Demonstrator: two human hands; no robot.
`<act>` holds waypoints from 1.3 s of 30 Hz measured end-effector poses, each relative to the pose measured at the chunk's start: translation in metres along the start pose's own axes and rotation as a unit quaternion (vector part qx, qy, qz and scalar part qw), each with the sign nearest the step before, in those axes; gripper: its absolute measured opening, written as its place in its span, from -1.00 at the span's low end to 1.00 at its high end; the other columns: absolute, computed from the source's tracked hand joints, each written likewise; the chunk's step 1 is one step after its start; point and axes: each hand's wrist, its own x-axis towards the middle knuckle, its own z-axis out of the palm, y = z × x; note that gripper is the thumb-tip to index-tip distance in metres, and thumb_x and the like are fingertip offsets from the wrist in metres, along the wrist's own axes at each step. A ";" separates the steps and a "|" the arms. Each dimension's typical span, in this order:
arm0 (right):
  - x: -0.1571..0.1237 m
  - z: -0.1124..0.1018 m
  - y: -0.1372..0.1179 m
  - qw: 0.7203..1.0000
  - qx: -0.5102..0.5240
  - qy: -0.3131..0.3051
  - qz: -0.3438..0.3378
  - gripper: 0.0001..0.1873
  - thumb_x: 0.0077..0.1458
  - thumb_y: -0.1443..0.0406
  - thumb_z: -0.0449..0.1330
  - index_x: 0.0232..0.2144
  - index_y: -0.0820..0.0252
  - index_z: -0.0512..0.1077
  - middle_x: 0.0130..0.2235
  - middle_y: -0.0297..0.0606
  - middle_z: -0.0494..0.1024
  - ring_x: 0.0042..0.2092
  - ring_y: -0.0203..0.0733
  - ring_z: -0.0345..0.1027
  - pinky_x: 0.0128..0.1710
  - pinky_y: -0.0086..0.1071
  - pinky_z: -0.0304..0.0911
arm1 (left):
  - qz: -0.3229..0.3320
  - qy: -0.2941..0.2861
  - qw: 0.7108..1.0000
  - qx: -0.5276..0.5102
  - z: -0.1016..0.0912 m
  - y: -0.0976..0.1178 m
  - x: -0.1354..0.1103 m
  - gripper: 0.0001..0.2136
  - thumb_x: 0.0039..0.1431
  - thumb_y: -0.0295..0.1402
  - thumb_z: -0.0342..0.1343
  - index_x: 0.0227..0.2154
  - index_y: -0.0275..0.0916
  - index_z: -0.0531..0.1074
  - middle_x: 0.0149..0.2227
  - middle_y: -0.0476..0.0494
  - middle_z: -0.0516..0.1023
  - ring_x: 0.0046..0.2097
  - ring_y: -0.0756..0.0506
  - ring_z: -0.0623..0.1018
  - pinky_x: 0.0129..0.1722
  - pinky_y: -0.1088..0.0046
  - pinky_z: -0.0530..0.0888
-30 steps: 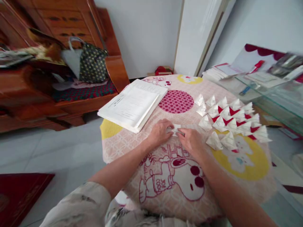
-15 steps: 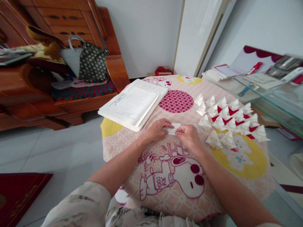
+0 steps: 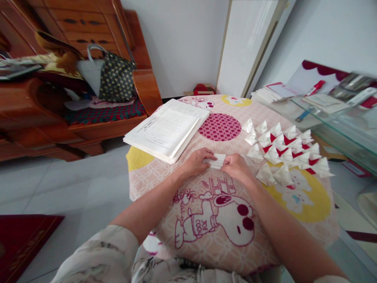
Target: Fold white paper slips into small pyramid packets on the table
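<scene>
Between my hands, a small folded piece of white paper (image 3: 217, 161) lies on the patterned tablecloth (image 3: 188, 188). My left hand (image 3: 199, 162) has its fingers closed on the paper's left end. At the right end, my right hand (image 3: 235, 166) pinches the paper with thumb and curled fingers. Some of the paper is covered by my fingers. To the right stand several folded paper pieces with pointed tips (image 3: 282, 147), set in rows. Left of my hands and further back rests a stack of printed sheets (image 3: 165, 131).
A glass shelf (image 3: 338, 129) with a red marker (image 3: 316, 87) and metal bowls stands at the right. At the back left is a wooden bench (image 3: 144, 88) with a dark patterned bag (image 3: 116, 76) on it. A red box (image 3: 26, 243) is on the floor.
My right hand has shifted slightly to the right along the paper, showing a little more of it. My left hand stays about where it was.
</scene>
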 end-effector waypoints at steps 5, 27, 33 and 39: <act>-0.010 -0.016 0.011 0.997 0.041 -0.028 0.058 -0.83 -0.13 0.42 0.20 -0.68 0.19 0.36 -0.73 -0.44 0.28 -0.66 -0.36 0.16 -0.63 -0.47 -0.04 | -0.005 0.000 1.000 0.003 -0.001 0.001 0.001 -0.62 0.00 -0.58 0.12 -0.13 -0.14 0.61 0.03 -0.12 0.52 0.03 -0.12 0.51 0.08 0.27 0.46; -0.001 0.006 0.004 0.995 0.100 0.022 -0.017 -0.94 -0.13 0.40 0.23 -0.57 0.19 0.42 -0.63 -0.40 0.40 -0.55 -0.31 0.23 -0.53 -0.45 0.03 | 0.011 -0.014 0.999 -0.047 -0.011 -0.004 -0.002 -0.47 -0.19 -0.71 -0.02 -0.17 -0.16 0.60 0.03 -0.10 0.54 0.03 -0.11 0.53 0.07 0.25 0.48; -0.006 0.002 0.011 0.980 0.199 -0.011 0.009 -0.95 -0.13 0.39 0.20 -0.53 0.18 0.38 -0.65 -0.45 0.37 -0.64 -0.36 0.20 -0.64 -0.49 0.05 | 0.017 0.027 0.996 -0.086 -0.016 -0.011 -0.001 -0.49 -0.10 -0.70 -0.08 -0.11 -0.27 0.57 -0.04 -0.17 0.60 -0.02 -0.08 0.57 0.01 0.30 0.52; -0.005 0.000 0.015 0.952 0.292 0.018 0.092 -0.91 0.03 0.29 0.14 -0.42 0.19 0.40 -0.62 -0.41 0.43 -0.68 -0.36 0.25 -0.76 -0.54 0.05 | 0.028 0.031 0.999 0.024 -0.014 0.011 0.009 -0.63 0.18 -0.47 0.11 0.06 -0.24 0.46 0.08 -0.21 0.54 0.10 -0.15 0.51 0.17 0.18 0.42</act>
